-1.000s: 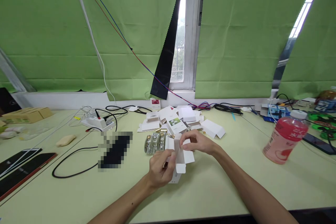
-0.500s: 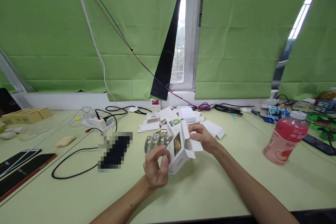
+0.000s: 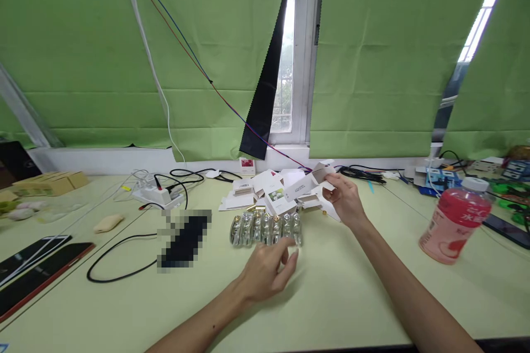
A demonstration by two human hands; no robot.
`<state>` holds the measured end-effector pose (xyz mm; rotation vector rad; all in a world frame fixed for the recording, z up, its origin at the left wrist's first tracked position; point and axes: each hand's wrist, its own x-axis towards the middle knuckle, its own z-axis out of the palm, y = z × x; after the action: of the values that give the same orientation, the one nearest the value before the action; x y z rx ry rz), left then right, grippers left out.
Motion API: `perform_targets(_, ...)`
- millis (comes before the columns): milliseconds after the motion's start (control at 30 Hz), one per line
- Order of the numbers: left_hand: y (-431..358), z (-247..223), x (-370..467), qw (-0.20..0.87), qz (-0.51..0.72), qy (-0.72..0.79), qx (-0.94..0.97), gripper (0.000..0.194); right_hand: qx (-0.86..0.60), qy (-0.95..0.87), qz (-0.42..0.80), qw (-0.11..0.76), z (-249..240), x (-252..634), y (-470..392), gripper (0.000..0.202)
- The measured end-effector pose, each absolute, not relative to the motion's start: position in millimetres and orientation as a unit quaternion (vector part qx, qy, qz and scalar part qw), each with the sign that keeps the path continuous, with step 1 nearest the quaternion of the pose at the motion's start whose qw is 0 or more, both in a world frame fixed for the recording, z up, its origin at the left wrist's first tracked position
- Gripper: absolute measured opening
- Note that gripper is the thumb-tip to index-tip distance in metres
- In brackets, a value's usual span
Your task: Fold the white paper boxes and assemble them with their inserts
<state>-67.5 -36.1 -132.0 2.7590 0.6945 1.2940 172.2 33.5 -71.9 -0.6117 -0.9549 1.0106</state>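
One small white cardboard box (image 3: 298, 188), flaps open, is up in the right hand (image 3: 345, 198), pinched between thumb and fingers, right over the heap of white cardboard boxes (image 3: 279, 203)! Just nearer the person, a row of shiny, clear-wrapped pieces (image 3: 266, 227) lines the pale green table (image 3: 331, 292). The left hand (image 3: 269, 270) hovers at its near edge, empty, thumb and curled forefinger apart. Well off to the right, a pink plastic bottle (image 3: 453, 226) with a white cap.

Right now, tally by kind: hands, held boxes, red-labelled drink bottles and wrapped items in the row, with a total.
Hands: 2 (left hand, right hand)
Held white box: 1
Drink bottle: 1
Wrapped items: 7
Total: 11
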Motion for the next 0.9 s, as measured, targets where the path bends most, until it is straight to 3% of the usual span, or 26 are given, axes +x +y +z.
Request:
perform_targets(100,-34.1,-140.6,-64.8,0.062,0.324,0.266,0.906,0.016,-0.305,-0.466,0.413,0.720,-64.0,181.3,31.0,0.024)
perform_targets(200,-32.3,-146.3,-64.3,0.069,0.292,0.275,0.913,0.019,-0.413,-0.559,0.324,0.641,-51.4,193.4,21.4,0.024)
perform_targets(333,-30.9,-145.9,-64.2,0.056,0.274,0.264,0.923,0.018,-0.516,-0.610,0.302,0.520,-36.8,210.2,4.8,0.027)
perform_targets(900,-30.2,-147.7,-64.1,0.109,0.256,0.275,0.920,0.009,-0.531,-0.659,0.431,0.315,-53.7,237.6,-1.2,0.046)
